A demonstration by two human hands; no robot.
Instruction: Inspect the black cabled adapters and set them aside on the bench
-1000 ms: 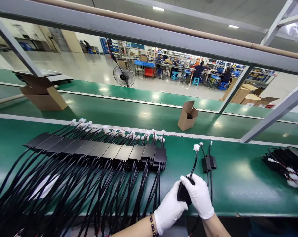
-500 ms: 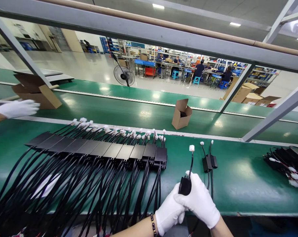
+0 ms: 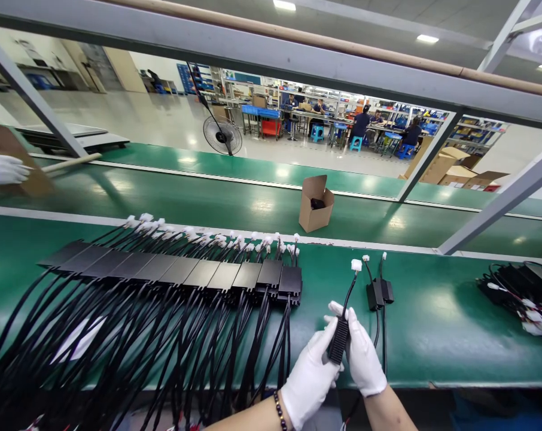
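Centre foreground, above the near edge of a green table [image 3: 437,326]: a black ribbed module [image 3: 338,342], held tilted between two white-gloved hands. Left hand [image 3: 313,365] closed narrowly round its left side and lower end, a dark beaded bracelet [image 3: 279,410] at the wrist. Right hand [image 3: 363,353] pressed along its right side, fingers near the upper end; exact contact of some fingertips hidden. From that upper end, a short black cable [image 3: 350,292] leading up to a white plug [image 3: 356,264].

Just beyond the right hand, lying side by side on the table, two more modules [image 3: 374,294], cables running back toward the near edge. To the left, a long row of flat black modules [image 3: 185,272], packed together, white plugs behind, long cables trailing forward across a white sheet [image 3: 80,340]. Far right, a heap of black parts [image 3: 522,293].

Behind the table, on a green belt [image 3: 262,205], an open box [image 3: 314,218] with something dark inside. At the left edge, a co-worker's gloved hand [image 3: 4,169] by a blurred carton [image 3: 35,173]. Farther back, a fan [image 3: 222,136] and seated people [image 3: 361,124].
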